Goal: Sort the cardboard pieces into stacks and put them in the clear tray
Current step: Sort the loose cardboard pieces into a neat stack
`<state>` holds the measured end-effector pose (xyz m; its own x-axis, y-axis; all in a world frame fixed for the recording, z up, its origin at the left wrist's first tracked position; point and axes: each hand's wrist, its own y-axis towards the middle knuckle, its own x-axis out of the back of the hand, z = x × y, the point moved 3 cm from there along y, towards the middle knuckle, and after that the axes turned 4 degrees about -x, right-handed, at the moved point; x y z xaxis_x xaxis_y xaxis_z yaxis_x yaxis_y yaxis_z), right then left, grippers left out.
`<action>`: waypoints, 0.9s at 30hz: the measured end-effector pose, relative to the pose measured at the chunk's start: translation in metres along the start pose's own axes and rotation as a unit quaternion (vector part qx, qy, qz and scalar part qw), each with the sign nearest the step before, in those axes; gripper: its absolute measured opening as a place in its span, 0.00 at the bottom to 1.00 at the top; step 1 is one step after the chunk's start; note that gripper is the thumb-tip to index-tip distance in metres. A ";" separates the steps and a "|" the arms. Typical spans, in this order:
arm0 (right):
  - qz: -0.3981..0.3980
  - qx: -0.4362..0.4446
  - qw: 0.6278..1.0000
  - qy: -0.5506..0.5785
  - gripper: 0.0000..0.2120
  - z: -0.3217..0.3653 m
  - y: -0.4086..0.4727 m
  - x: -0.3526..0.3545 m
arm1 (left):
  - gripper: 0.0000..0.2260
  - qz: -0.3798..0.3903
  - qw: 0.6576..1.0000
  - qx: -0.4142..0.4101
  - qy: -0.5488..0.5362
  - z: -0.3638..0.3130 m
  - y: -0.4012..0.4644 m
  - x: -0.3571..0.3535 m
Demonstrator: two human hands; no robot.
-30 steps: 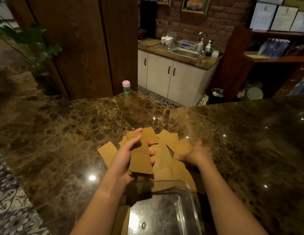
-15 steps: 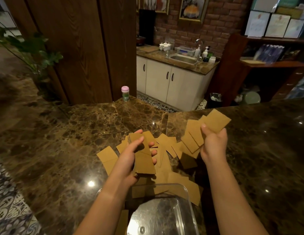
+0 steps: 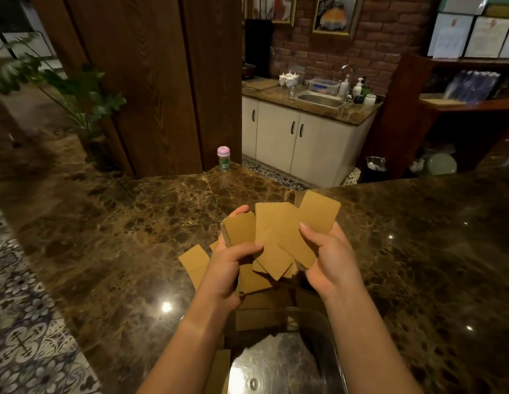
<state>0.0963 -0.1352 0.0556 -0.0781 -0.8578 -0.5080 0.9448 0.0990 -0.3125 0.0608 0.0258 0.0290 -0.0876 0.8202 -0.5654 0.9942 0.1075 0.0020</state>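
Note:
Above the marble counter (image 3: 111, 237) both my hands hold brown cardboard pieces (image 3: 278, 228) fanned out between them. My left hand (image 3: 230, 265) grips a small stack of pieces with its thumb on top. My right hand (image 3: 330, 257) pinches several overlapping pieces, and they lean against the left hand's stack. More loose pieces (image 3: 195, 258) lie on the counter under and left of my hands. The clear tray (image 3: 330, 345) sits near the front edge, below my wrists, with nothing visible inside it. Another cardboard piece (image 3: 220, 368) lies left of the tray.
A small jar with a pink lid (image 3: 223, 158) stands at the counter's far edge by a wooden pillar (image 3: 151, 81). A potted plant (image 3: 77, 92) is at the far left. Beyond the counter are white cabinets with a sink (image 3: 321, 100). Tiled floor (image 3: 23, 322) lies left.
My right hand lifted a bunch of pieces off the counter, raised them to the right, then brought them left against the stack in my left hand. My left hand rose slightly.

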 end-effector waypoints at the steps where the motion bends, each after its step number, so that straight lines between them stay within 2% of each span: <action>1: -0.001 0.000 1.000 0.008 0.15 0.003 0.001 0.003 | 0.30 -0.003 1.000 -0.005 -0.011 -0.002 -0.001 0.002; 3: 0.019 0.004 1.000 0.003 0.15 0.007 0.000 0.006 | 0.31 -0.004 1.000 -0.019 -0.021 -0.005 -0.002 0.004; 7: 0.076 0.008 0.994 -0.079 0.19 0.002 -0.008 -0.003 | 0.35 -0.013 0.998 -0.059 -0.026 -0.009 -0.005 -0.002; 12: 0.054 0.008 0.991 -0.122 0.14 0.010 -0.006 0.002 | 0.29 -0.038 0.997 -0.047 -0.049 -0.013 -0.004 0.000; 16: 0.044 0.004 0.993 -0.106 0.14 0.017 -0.002 0.009 | 0.33 -0.052 0.997 -0.054 -0.023 -0.017 -0.007 0.005; 19: 0.027 -0.010 0.999 -0.033 0.17 0.022 -0.001 0.017 | 0.32 -0.061 0.995 -0.075 -0.012 -0.020 -0.007 0.005; 23: 0.103 -0.034 0.994 0.013 0.23 0.024 -0.003 0.018 | 0.33 -0.044 0.997 -0.069 -0.001 -0.024 -0.008 0.006; 27: 0.163 -0.075 0.983 -0.034 0.27 0.007 -0.005 0.004 | 0.33 -0.006 0.999 0.011 0.031 -0.018 -0.010 -0.003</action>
<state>0.0937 -0.1431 0.0604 0.2474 -0.7988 -0.5484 0.8579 0.4437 -0.2593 0.0505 0.0322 0.0455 -0.1016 0.8523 -0.5130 0.9942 0.1048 -0.0227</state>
